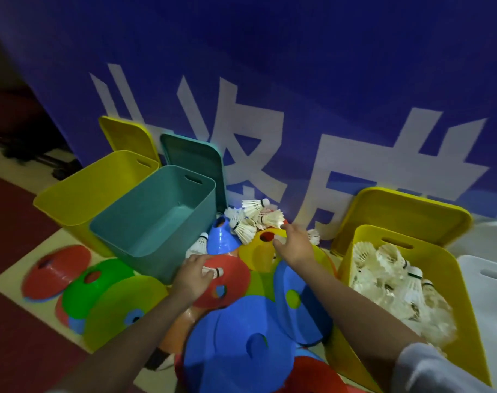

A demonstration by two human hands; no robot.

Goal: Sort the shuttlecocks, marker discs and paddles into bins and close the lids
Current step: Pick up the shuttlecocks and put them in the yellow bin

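The left hand [194,275] grips a white shuttlecock [213,272], its fingers curled round the feathers, above a red marker disc [230,279]; the right hand [294,245] reaches over a yellow marker disc [258,251], and its fingers seem to pinch something white at their tips, though blur leaves that uncertain; loose shuttlecocks [253,219] lie heaped just beyond it against a blue banner [298,66]; more discs in blue, red, green and yellow overlap on the floor; a yellow bin [451,282] on the right is packed with shuttlecocks; an empty teal bin [167,194] and another yellow bin [80,194] stand left, lids propped behind them.
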